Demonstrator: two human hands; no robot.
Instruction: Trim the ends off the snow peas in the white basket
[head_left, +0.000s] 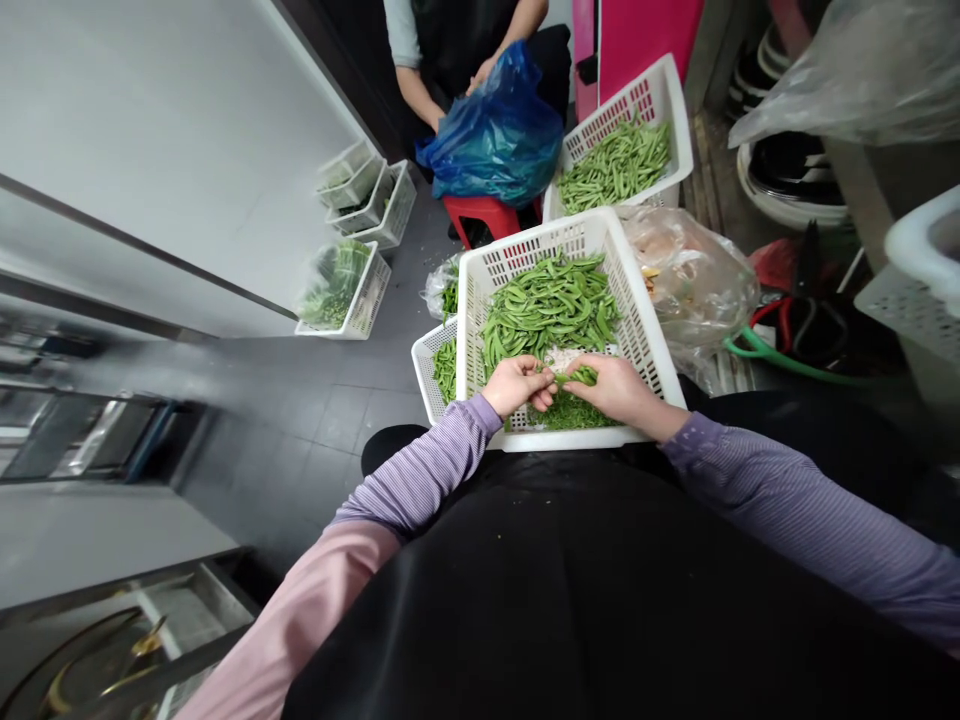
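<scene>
A white plastic basket (651, 330) sits right in front of my body, with a heap of green pea pods (551, 300) in its far part. Over its near part, my right hand (619, 390) is closed around a few pods (583, 375). Close beside it my left hand (517, 386) is closed too, its fingertips pinching the end of a pod that reaches across from the right hand. Beneath both hands lies a pile of small green trimmings (574, 412). Between heap and trimmings, a pale patch shows on the basket floor.
Behind stands another basket of pods (675, 130). A person handles a blue plastic bag (499, 140) above a red stool (480, 212). A clear bag (694, 275) lies to the right, near green-handled scissors (757, 345). Baskets of greens (367, 300) line the left wall.
</scene>
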